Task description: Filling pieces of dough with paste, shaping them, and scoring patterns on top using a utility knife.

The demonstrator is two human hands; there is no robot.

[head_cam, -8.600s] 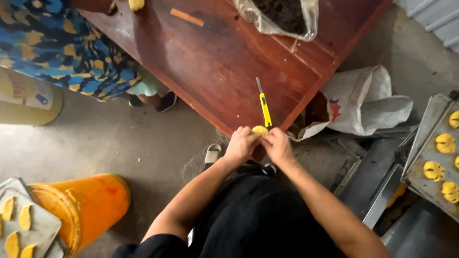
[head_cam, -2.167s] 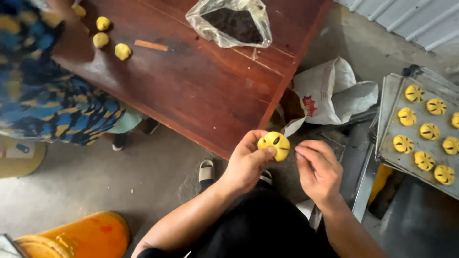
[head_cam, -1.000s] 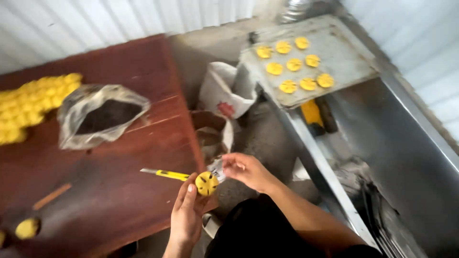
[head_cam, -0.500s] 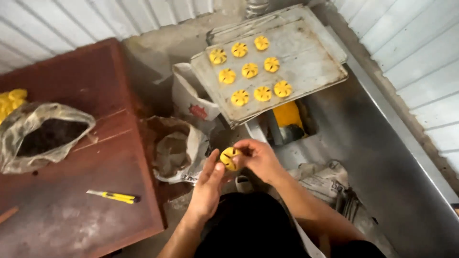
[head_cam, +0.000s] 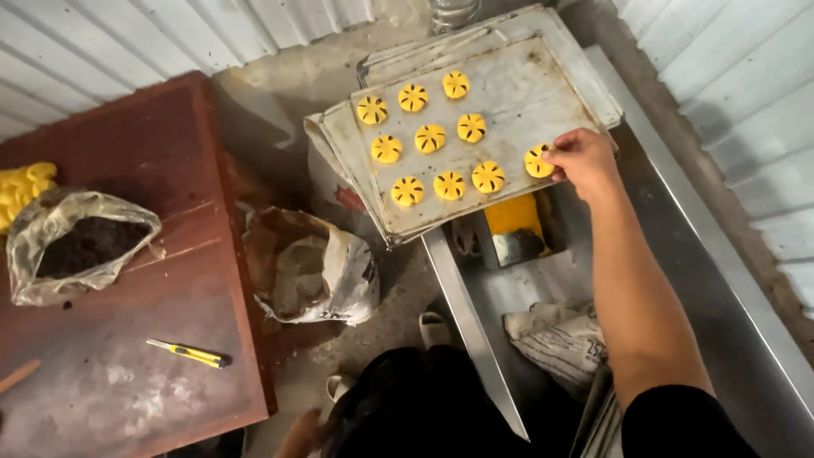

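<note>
My right hand [head_cam: 585, 159] reaches out over the metal baking tray [head_cam: 543, 93] and holds a yellow scored dough piece [head_cam: 538, 161] at the tray's near right edge. Several similar yellow dough pieces [head_cam: 431, 138] with dark centres lie in rows on the tray. My left hand [head_cam: 298, 434] is low at the bottom of the view beside my lap, only partly visible, with nothing seen in it. A yellow utility knife [head_cam: 188, 353] lies on the brown wooden table [head_cam: 127, 339].
On the table sit a clear plastic bag of dark filling [head_cam: 76, 246] and a heap of yellow dough balls [head_cam: 21, 188]. A crumpled paper sack [head_cam: 318, 276] stands on the floor between table and tray. A steel counter [head_cam: 721, 280] runs along the corrugated wall.
My view swung right from the table to the tray. My right hand carried the scored dough piece out to the tray edge. My left hand let go and dropped to my lap.
</note>
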